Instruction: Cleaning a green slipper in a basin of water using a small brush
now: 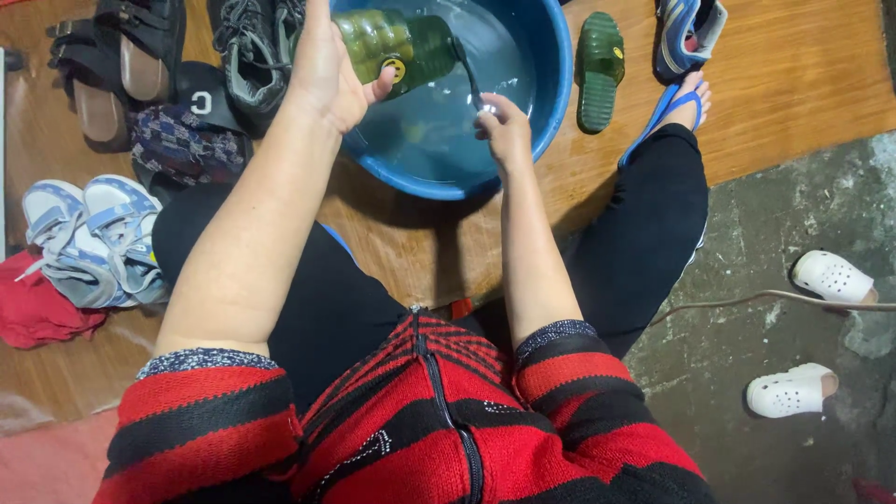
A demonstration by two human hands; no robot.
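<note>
Head view, looking straight down: the left hand (pixel 329 67) wraps its fingers around a green plastic bottle (pixel 397 42), tipped on its side over the blue basin (pixel 551 93) of water. Right hand (pixel 504 126) pinches a dark brush handle (pixel 467 70) that dips into the water just beside the bottle. Basin sits on the wooden floor (pixel 803 75) between the knees. Grey sneakers (pixel 252 47) and sandals (pixel 126 61) crowd the left side, a green slipper (pixel 599 67) lies right of the basin, white clogs (pixel 812 331) rest on the concrete.

Head camera looks steeply down, close over the lap.
</note>
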